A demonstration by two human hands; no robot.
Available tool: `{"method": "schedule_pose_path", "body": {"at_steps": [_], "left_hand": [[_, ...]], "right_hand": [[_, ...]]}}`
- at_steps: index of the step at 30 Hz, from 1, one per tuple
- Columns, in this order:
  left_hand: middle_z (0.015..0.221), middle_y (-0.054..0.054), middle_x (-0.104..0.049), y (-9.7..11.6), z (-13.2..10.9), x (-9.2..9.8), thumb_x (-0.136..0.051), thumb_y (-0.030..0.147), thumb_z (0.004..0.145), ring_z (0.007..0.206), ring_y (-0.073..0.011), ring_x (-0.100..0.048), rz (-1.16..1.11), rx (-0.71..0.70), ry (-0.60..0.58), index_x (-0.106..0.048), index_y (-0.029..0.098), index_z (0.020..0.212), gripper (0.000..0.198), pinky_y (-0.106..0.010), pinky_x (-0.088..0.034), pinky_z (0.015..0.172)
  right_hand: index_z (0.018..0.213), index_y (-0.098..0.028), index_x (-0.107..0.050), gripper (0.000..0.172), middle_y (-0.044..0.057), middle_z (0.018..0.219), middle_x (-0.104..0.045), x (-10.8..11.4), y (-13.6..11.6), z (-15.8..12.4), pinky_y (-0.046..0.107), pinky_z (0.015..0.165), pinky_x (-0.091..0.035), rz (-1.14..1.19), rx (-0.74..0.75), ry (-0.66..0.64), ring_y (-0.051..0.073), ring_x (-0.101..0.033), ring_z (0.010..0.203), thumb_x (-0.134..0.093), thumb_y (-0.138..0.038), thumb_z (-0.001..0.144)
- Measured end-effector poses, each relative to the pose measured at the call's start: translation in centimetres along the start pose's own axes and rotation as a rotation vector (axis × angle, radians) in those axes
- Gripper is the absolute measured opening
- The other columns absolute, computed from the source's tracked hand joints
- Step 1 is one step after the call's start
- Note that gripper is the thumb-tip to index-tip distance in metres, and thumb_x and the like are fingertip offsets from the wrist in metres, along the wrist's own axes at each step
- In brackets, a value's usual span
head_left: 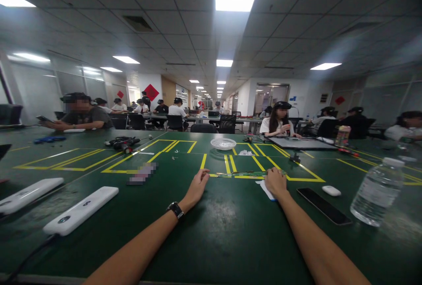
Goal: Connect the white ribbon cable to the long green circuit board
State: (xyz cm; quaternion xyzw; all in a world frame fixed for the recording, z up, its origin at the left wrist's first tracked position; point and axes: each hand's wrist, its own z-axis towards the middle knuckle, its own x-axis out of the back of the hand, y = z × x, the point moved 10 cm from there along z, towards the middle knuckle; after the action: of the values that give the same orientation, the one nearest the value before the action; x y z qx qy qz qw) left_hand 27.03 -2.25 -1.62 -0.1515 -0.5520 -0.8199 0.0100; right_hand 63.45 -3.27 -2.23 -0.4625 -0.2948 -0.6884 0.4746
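Observation:
A long thin strip, green with paler and brownish parts, lies nearly level across the space between my hands. My right hand is closed around its right end, fingers bent downward. By the strip's left end is my left hand, palm turned inward and fingers stretched forward, slightly curved; whether its fingertips touch the strip is unclear. A black watch is on the left wrist. Below my right hand lies a white paper-like piece with a blue edge, partly hidden by that hand.
On the green table are a clear basket, a black phone, a white earbud case, a water bottle and white power strips. Yellow tape marks the surface. People sit at the far side.

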Motion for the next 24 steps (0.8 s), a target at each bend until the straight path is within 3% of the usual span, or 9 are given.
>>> {"method": "schedule_pose_path", "body": {"at_steps": [6, 13, 16, 19, 22, 24], "left_hand": [[0.105, -0.007, -0.060, 0.9, -0.4, -0.4, -0.042, 0.045, 0.088, 0.102, -0.0211, -0.054, 0.038, -0.079, -0.017, -0.054, 0.020, 0.111, 0.036, -0.033, -0.037, 0.094], [0.095, -0.004, -0.060, 1.3, -0.8, -1.2, -0.041, 0.043, 0.089, 0.092, -0.0192, -0.055, 0.058, -0.096, -0.087, -0.053, 0.020, 0.113, 0.035, -0.030, -0.038, 0.086], [0.093, -0.003, -0.061, 1.6, -0.9, -1.9, -0.041, 0.042, 0.089, 0.090, -0.0180, -0.055, 0.046, -0.126, -0.127, -0.053, 0.020, 0.114, 0.035, -0.028, -0.038, 0.085], [0.092, -0.003, -0.061, 1.7, -1.0, -2.2, -0.042, 0.042, 0.089, 0.089, -0.0176, -0.055, 0.033, -0.146, -0.138, -0.053, 0.020, 0.114, 0.035, -0.027, -0.038, 0.085], [0.093, -0.003, -0.061, 1.7, -1.0, -2.2, -0.043, 0.042, 0.089, 0.089, -0.0175, -0.055, 0.058, -0.146, -0.138, -0.052, 0.020, 0.114, 0.035, -0.027, -0.039, 0.085], [0.094, -0.003, -0.061, 1.6, -1.0, -2.2, -0.042, 0.042, 0.089, 0.090, -0.0174, -0.055, 0.095, -0.149, -0.143, -0.051, 0.020, 0.115, 0.035, -0.028, -0.039, 0.086]], "right_hand": [[0.116, -0.019, -0.059, 0.038, 0.014, 0.116, -0.055, -0.9, -0.6, 0.5, 0.045, 0.088, -0.037, 0.012, 0.086, -0.093, 0.027, -0.049, 0.107, -0.032, -0.017, 0.090], [0.119, -0.022, -0.059, 0.038, 0.014, 0.124, -0.052, -2.2, 2.4, 1.2, 0.053, 0.091, -0.033, -0.008, -0.065, -0.125, 0.032, -0.046, 0.115, -0.034, -0.025, 0.090], [0.131, -0.023, -0.050, 0.044, 0.015, 0.133, -0.047, -2.8, 3.2, 1.4, 0.054, 0.094, -0.031, 0.032, -0.124, -0.146, 0.033, -0.041, 0.121, -0.032, -0.031, 0.092], [0.141, -0.019, -0.037, 0.051, 0.016, 0.141, -0.039, -2.1, 3.0, 1.4, 0.051, 0.098, -0.028, 0.039, -0.127, -0.061, 0.032, -0.035, 0.127, -0.034, -0.034, 0.091], [0.138, -0.017, -0.040, 0.050, 0.016, 0.139, -0.041, -0.6, 1.9, 1.4, 0.045, 0.099, -0.028, 0.012, -0.024, 0.068, 0.029, -0.036, 0.126, -0.038, -0.028, 0.090], [0.135, -0.018, -0.044, 0.047, 0.015, 0.134, -0.046, -0.3, 1.9, 1.4, 0.043, 0.097, -0.031, 0.008, 0.013, 0.084, 0.028, -0.039, 0.122, -0.041, -0.026, 0.089]]}}
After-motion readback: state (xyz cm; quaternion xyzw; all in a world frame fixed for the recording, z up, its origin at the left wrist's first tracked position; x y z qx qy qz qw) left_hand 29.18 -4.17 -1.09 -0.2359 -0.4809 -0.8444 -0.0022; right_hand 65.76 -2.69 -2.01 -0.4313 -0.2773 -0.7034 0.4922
